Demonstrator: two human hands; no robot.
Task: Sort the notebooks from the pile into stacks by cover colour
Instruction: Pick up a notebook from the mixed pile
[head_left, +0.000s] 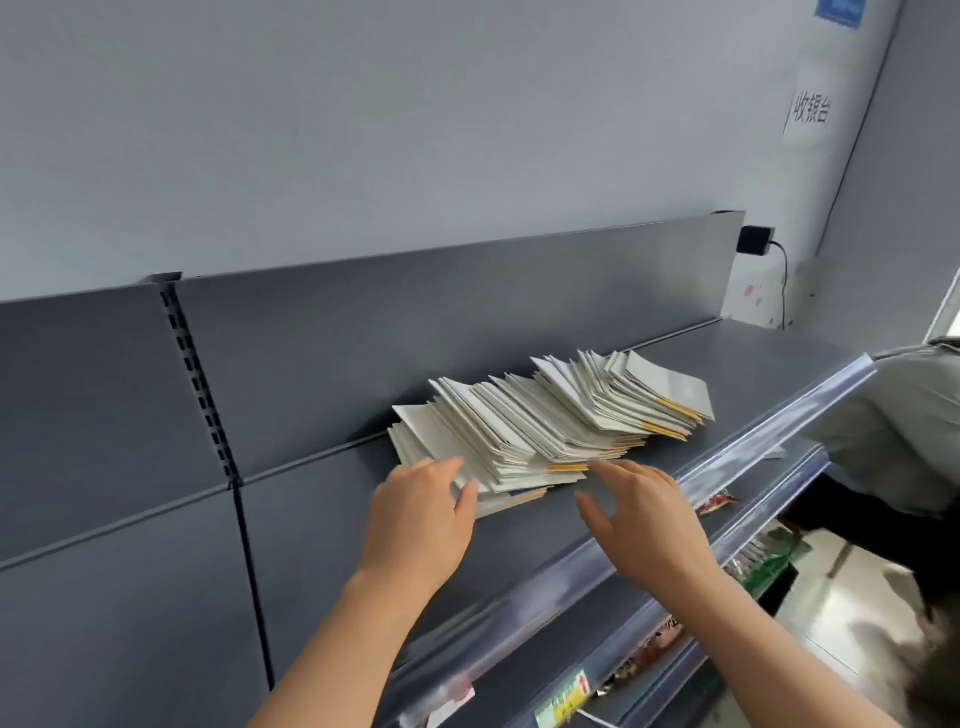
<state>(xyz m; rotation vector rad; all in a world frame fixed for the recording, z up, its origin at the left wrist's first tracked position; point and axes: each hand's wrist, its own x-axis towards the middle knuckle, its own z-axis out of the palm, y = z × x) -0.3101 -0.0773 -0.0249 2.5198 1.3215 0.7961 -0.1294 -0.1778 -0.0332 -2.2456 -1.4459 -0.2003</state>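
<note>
A slumped pile of thin notebooks (550, 415) lies fanned along the grey top shelf (753, 364). Most covers look white or pale grey; several show yellow strips at the edge, and one near the bottom shows blue. My left hand (421, 514) reaches to the pile's near left end, its straight fingers touching the lowest notebooks. My right hand (639, 514) hovers just in front of the pile with fingers spread and holds nothing.
A clear plastic price rail (727, 467) runs along the shelf's front edge. Lower shelves hold packaged goods (763, 561). Another person (893, 431) in a grey top stands at the right. A black adapter (756, 240) hangs on the wall behind.
</note>
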